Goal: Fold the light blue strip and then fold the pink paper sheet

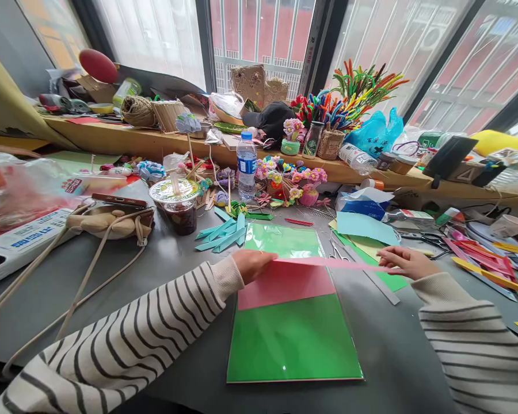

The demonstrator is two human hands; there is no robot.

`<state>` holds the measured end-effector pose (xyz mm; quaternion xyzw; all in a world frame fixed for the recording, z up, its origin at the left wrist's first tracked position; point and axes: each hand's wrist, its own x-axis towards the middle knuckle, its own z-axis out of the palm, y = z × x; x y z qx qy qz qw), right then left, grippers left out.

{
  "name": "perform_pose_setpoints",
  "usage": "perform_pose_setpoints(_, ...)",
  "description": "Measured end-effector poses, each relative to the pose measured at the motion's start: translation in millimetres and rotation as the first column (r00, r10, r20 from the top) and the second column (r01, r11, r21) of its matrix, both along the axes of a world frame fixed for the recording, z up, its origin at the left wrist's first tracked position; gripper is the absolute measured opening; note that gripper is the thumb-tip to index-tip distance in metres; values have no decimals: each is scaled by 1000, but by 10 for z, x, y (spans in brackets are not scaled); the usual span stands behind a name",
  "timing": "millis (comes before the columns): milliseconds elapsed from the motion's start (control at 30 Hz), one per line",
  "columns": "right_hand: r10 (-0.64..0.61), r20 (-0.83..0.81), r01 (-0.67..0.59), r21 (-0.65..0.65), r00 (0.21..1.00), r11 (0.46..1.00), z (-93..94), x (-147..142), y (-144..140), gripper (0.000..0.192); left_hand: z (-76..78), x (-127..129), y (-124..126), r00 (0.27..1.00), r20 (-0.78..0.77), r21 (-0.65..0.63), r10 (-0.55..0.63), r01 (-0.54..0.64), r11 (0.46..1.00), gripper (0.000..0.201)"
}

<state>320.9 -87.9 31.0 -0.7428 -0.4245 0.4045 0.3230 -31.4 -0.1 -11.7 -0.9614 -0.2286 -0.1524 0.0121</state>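
Note:
A thin pink sheet of paper [328, 263] is stretched between my two hands, seen almost edge-on. My left hand [255, 264] pinches its left end, fingers closed. At the right end, the fingertips of my right hand [408, 263] close on the paper. Below it lies a green paper pack [291, 345] in a glossy clear sleeve. A pink area crosses the pack's middle; whether it is a reflection or another sheet, I cannot tell. Light-blue paper strips [224, 233] are heaped behind my left hand. Scissors [339, 250] and a ruler [377, 282] lie between my hands, beyond the pack.
A lidded drink cup [179, 207] and a water bottle [246, 167] stand toward the back. Left are a tan bag [107, 223] and a phone [118, 200]. Light-blue paper [366, 228] and coloured strips [483, 259] lie right. A cluttered wooden ledge [190, 144] runs below the windows.

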Motion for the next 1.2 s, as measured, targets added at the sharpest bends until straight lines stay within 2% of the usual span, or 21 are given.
perform_pose_setpoints(67, -49, 21, 48, 34, 999, 998, -37, -99, -37, 48, 74, -36, -1, 983, 168, -100, 70, -53, 994, 31)
perform_pose_setpoints(133, -20, -41, 23, 64, 999, 998, -95, -307, -48, 54, 143, -57, -30, 942, 299, -217, 154, -90, 972, 31)
perform_pose_setpoints(200, 23, -162, -7, 99, 986, 995, -147, -594, -30, 58, 189, -62, -79, 889, 371, -324, 267, -146, 935, 31)
perform_pose_setpoints(233, 13, -232, 17, 124, 973, 992, -163, -751, -9, 61, 200, -61, -107, 857, 396, -367, 329, -181, 912, 31)
perform_pose_setpoints(333, 23, -456, 68, 183, 890, 981, -148, -1200, 87, 72, 186, -52, -189, 771, 434, -448, 466, -264, 854, 32)
perform_pose_setpoints(433, 84, -566, 56, 225, 820, 973, -81, -1532, 213, 65, 147, -41, -259, 745, 439, -456, 503, -298, 839, 34)
perform_pose_setpoints(500, 125, -606, 26, 235, 786, 972, -57, -1669, 305, 53, 131, -28, -301, 748, 440, -434, 497, -307, 847, 35)
perform_pose_setpoints(567, 157, -648, 32, 270, 746, 962, -78, -1739, 396, 49, 124, -10, -337, 754, 447, -427, 482, -294, 855, 35)
perform_pose_setpoints(600, 147, -656, 67, 290, 740, 955, -106, -1752, 438, 47, 120, 0, -349, 752, 450, -436, 482, -286, 853, 35)
perform_pose_setpoints(667, 51, -659, 172, 269, 750, 948, -182, -1741, 506, 43, 104, 21, -353, 718, 465, -487, 518, -281, 827, 34)
perform_pose_setpoints(733, 11, -667, 209, 249, 745, 946, -256, -1701, 546, 41, 72, 38, -331, 659, 479, -603, 580, -233, 763, 32)
perform_pose_setpoints(767, 6, -674, 214, 244, 739, 946, -282, -1679, 554, 41, 51, 45, -312, 631, 475, -681, 613, -177, 711, 32)
perform_pose_setpoints(833, 17, -694, 218, 250, 720, 943, -304, -1644, 550, 40, 6, 57, -271, 594, 449, -827, 668, -6, 562, 33)
perform_pose_setpoints(900, 33, -714, 222, 260, 700, 940, -293, -1632, 530, 38, -35, 65, -240, 579, 401, -908, 710, 145, 394, 37)
perform_pose_setpoints(967, 52, -721, 213, 272, 691, 939, -266, -1640, 504, 37, -65, 74, -229, 570, 358, -934, 740, 223, 280, 42)
perform_pose_setpoints(1133, 85, -706, 177, 289, 703, 941, -204, -1658, 446, 33, -96, 122, -281, 517, 304, -936, 800, 318, 151, 53)
perform_pose_setpoints(1200, 98, -700, 156, 290, 707, 944, -189, -1648, 424, 33, -85, 135, -312, 525, 283, -929, 803, 358, 93, 55)
